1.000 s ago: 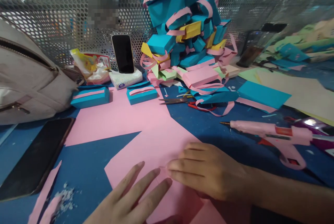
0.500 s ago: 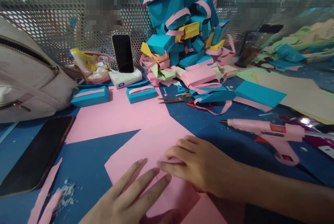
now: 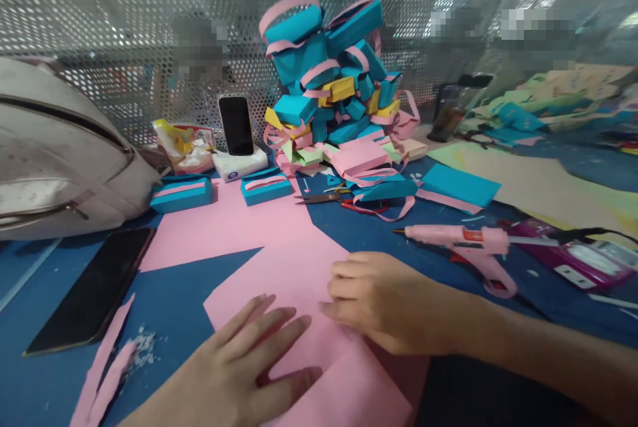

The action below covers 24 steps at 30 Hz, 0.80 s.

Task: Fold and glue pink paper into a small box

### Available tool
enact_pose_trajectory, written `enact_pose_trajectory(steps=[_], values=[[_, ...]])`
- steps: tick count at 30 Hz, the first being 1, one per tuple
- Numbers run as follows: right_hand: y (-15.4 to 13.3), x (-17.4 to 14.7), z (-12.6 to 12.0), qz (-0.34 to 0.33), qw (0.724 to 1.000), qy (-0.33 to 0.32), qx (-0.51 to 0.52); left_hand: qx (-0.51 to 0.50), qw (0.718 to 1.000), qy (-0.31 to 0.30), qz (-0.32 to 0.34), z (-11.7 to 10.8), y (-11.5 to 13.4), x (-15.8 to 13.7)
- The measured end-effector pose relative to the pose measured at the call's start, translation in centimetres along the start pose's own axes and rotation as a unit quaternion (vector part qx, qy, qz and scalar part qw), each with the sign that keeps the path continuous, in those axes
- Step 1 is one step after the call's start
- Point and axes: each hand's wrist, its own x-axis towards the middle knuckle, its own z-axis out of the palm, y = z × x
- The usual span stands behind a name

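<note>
A large sheet of pink paper lies in front of me, with its near part folded over into a raised flap. My left hand is spread flat over the paper's left side, fingers apart and thumb along the flap. On the right side of the sheet, my right hand is closed, its fingers curled and thumb pressed at the paper by the fold. The exact grip of its fingertips is partly hidden. Behind the sheet lies a second pink sheet.
Two small blue paper boxes sit at the back left, near a propped phone. A tall pile of paper bags rises behind. Scissors and a pink glue gun lie right; a dark tablet lies left.
My right hand has moved slightly right, away from the left fingers, its fingers more curled. The near flap of pink paper is folded further over. The camera view has tilted up.
</note>
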Motion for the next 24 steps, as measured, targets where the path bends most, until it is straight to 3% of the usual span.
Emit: enact_pose_trajectory(steps=[2,5,8,14,20,24], values=[[0.2,0.3,0.7,-0.022,0.998,0.051,-0.018,-0.019,0.999,-0.034,-0.01,-1.2,-0.4,0.0],[0.5,0.5,1.9,-0.048,0.991,0.121,-0.036,0.016,0.999,-0.025,-0.043,-2.7,-0.4,-0.7],[0.4,0.4,2.7,-0.066,0.984,0.159,-0.039,0.053,0.988,-0.019,-0.144,-3.3,0.8,-1.8],[-0.4,-0.2,2.6,-0.045,0.991,0.129,0.009,0.071,0.981,-0.019,-0.178,-2.4,4.0,-3.2],[-0.8,-0.5,2.2,-0.021,0.994,0.089,0.065,0.161,0.975,0.001,-0.153,-0.7,4.5,-3.9],[-0.8,-0.6,2.3,-0.025,0.992,0.099,0.069,0.149,0.975,-0.012,-0.165,-0.7,4.6,-3.6]])
